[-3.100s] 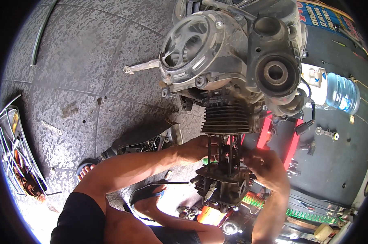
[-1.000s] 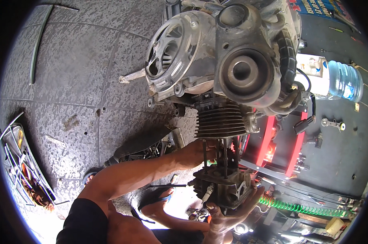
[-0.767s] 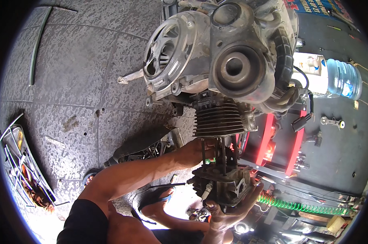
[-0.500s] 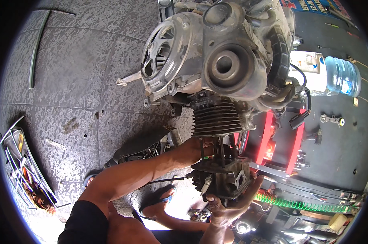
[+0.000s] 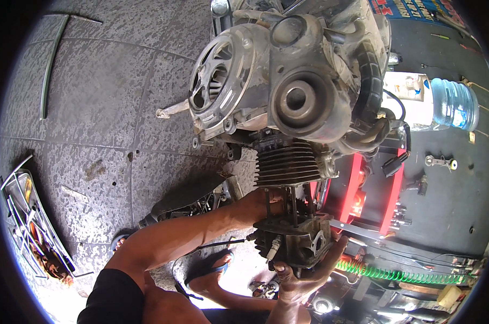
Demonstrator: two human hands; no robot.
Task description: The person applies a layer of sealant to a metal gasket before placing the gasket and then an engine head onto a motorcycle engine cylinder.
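Note:
A dusty scooter engine (image 5: 255, 81) fills the upper middle, with its dark finned cylinder block (image 5: 287, 164) on the near side. Long studs (image 5: 294, 208) run from the block down to a cylinder head (image 5: 293, 243), which stands apart from the block by a gap. A spark plug (image 5: 274, 248) sticks out of the head's near left side. My right hand (image 5: 296, 283) grips the head from below, thumb at its near left corner and fingers along its right side. My left hand (image 5: 258, 205) reaches into the gap beside the studs; its fingers are mostly hidden behind them.
On the right are a red rack (image 5: 352, 186), a blue water bottle (image 5: 454, 102), a connecting rod (image 5: 441, 161) and a green coiled hose (image 5: 401, 271). A metal tray (image 5: 36, 216) lies at the left. Loose engine parts (image 5: 263, 289) lie near my sandalled foot (image 5: 215, 270).
The engine and cylinder head sit slightly lower in the picture. My right hand keeps its grip on the head, and my left hand stays in the gap.

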